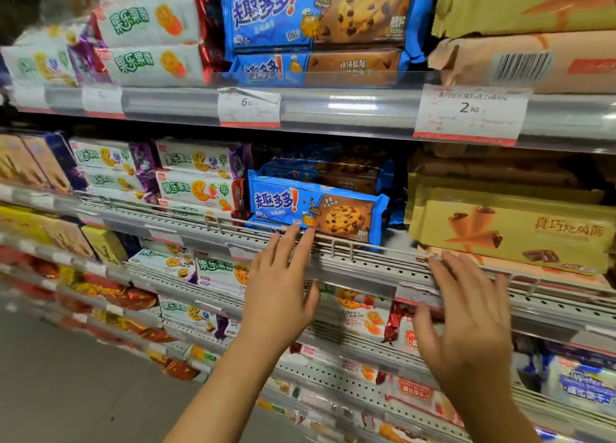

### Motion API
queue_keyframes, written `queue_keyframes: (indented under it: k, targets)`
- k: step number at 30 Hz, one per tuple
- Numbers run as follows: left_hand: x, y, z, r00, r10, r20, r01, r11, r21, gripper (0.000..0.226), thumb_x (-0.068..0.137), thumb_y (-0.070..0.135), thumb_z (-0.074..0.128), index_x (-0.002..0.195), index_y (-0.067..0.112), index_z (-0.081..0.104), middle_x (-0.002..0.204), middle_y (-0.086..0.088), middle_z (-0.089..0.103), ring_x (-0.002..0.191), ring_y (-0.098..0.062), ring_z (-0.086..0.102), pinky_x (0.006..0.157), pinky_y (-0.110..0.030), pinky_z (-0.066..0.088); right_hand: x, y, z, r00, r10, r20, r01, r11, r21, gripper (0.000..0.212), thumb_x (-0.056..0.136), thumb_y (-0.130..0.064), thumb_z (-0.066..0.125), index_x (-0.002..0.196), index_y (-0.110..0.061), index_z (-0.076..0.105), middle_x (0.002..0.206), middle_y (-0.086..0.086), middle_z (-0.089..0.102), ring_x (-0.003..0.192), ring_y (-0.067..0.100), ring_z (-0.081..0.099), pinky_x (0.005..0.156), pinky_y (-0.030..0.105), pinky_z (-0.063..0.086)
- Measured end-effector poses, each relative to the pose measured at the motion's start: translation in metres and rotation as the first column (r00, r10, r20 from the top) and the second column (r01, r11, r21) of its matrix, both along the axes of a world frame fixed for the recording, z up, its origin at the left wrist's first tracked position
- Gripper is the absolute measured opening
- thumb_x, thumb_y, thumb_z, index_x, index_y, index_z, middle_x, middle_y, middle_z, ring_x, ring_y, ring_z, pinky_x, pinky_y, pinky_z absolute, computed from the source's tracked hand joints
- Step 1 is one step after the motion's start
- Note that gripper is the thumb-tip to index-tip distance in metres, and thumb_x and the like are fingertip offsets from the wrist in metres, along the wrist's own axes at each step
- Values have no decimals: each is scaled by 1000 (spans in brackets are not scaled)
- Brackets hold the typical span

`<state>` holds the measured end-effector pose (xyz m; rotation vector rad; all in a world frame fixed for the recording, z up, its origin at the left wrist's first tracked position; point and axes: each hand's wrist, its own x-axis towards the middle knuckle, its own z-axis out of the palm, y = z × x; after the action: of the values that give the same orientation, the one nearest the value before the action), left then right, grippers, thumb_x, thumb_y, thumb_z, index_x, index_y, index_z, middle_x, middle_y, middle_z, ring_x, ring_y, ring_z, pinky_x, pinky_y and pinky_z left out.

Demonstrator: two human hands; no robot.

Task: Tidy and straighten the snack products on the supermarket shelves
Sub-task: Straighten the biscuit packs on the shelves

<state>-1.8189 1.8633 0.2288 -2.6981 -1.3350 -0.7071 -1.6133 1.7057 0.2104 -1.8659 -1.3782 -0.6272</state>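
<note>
A blue chocolate-chip cookie pack [316, 211] lies tilted at the front of the middle shelf, with more blue packs stacked behind it. My left hand [283, 286] reaches up with straight fingers, its fingertips at the wire rail just below that pack. My right hand [466, 312] is spread open in front of the shelf edge, fingertips near the lower left corner of a yellow wafer-cone box [510, 232]. Neither hand holds anything.
White fruit-biscuit packs [200, 176] stand left of the blue pack. The upper shelf holds more blue cookie packs [316, 19] and price tags [471, 114]. A perforated metal shelf front [366, 262] runs across. Lower shelves carry several snack packs; grey floor at bottom left.
</note>
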Motion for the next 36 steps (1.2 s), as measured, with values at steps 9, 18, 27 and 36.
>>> queue_keyframes:
  k: [9, 18, 27, 36]
  targets:
    - [-8, 1, 7, 999, -35, -34, 36, 999, 11, 79, 93, 46, 51, 162, 30, 15, 168, 0, 22, 154, -32, 17, 121, -55, 27, -4, 9, 6, 995, -94, -29, 93, 995, -30, 51, 82, -17, 58, 130, 0, 64, 137, 20, 61, 130, 38, 54, 118, 65, 24]
    - [-59, 64, 39, 904, -283, 321, 217, 950, 225, 41, 95, 31, 51, 130, 15, 65, 136, -1, 62, 125, -21, 54, 108, -39, 45, -32, 26, 9, 956, -284, -79, 284, 959, -10, 50, 79, -15, 54, 125, 2, 64, 137, 19, 58, 131, 37, 50, 112, 62, 35]
    - [-154, 199, 56, 916, -242, 320, 126, 931, 343, 44, 93, 25, 53, 133, 8, 60, 135, -11, 60, 127, -35, 53, 111, -44, 35, -89, 64, 40, 826, -458, -329, 467, 882, -56, 60, 80, -43, 45, 125, -6, 59, 131, 21, 55, 124, 39, 47, 108, 55, 40]
    - [-168, 212, 27, 917, -295, 268, 230, 941, 249, 54, 87, 25, 61, 138, 9, 55, 139, -11, 52, 137, -36, 43, 110, -54, 40, -186, 175, 86, 989, -146, 29, 146, 989, -12, 46, 89, -32, 50, 123, -4, 66, 132, 14, 61, 122, 33, 56, 109, 39, 38]
